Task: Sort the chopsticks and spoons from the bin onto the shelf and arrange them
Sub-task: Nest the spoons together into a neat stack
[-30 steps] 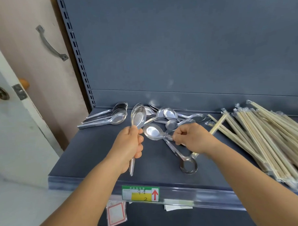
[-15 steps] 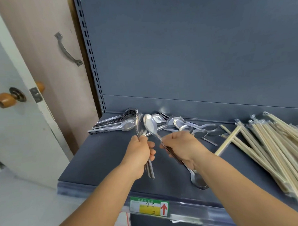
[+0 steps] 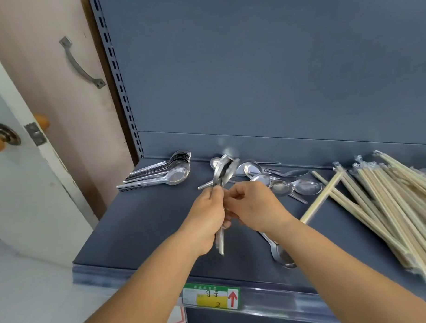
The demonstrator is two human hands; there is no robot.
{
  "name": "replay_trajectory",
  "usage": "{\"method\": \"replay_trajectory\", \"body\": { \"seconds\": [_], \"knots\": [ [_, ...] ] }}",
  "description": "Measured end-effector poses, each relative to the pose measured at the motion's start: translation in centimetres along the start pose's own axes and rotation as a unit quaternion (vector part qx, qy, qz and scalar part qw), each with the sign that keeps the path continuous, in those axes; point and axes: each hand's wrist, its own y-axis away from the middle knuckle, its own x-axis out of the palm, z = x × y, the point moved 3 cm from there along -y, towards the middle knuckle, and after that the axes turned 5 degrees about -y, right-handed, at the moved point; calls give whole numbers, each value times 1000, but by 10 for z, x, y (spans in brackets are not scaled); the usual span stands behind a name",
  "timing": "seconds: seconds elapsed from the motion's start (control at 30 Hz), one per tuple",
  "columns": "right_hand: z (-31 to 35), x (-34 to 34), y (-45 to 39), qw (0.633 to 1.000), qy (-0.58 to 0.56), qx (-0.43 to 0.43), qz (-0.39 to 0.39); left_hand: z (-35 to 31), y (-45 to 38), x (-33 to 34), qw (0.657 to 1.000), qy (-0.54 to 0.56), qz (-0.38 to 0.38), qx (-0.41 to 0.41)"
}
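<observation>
Steel spoons already lie nested in a neat stack [image 3: 169, 173] at the shelf's [image 3: 141, 226] left. Mid-shelf, the left hand [image 3: 206, 217] grips a small bunch [image 3: 223, 172] while the right hand [image 3: 254, 208] pinches them together. Loose spoons [image 3: 280, 183] and a chopstick pile [image 3: 389, 201] remain unsorted rightward.

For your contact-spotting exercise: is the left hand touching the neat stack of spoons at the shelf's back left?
Apart. The head view shows bare shelf between the left hand and the stacked spoons.
</observation>
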Motion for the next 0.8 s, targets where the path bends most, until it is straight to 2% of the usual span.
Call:
{"method": "replay_trajectory", "body": {
  "seconds": [0.2,0.33,0.4,0.5,0.6,0.67,0.8],
  "knots": [
    [2,-15,4,988,127,-79,-25,-5,0,11,998,-14,56,22],
    [-2,-34,13,988,116,-96,-21,-9,3,19,994,-31,103,21],
    [-10,-53,14,990,109,-70,-63,-9,2,20,995,-29,98,17],
    [-28,-79,18,980,168,-2,-108,-9,1,21,993,-62,103,19],
    [-49,-89,25,959,255,100,-68,-11,2,23,987,-102,124,30],
    [-59,-89,30,952,262,148,-49,-14,2,26,982,-119,139,39],
    [-65,-88,34,954,249,159,-44,-16,1,32,977,-141,157,45]
  ]
}}
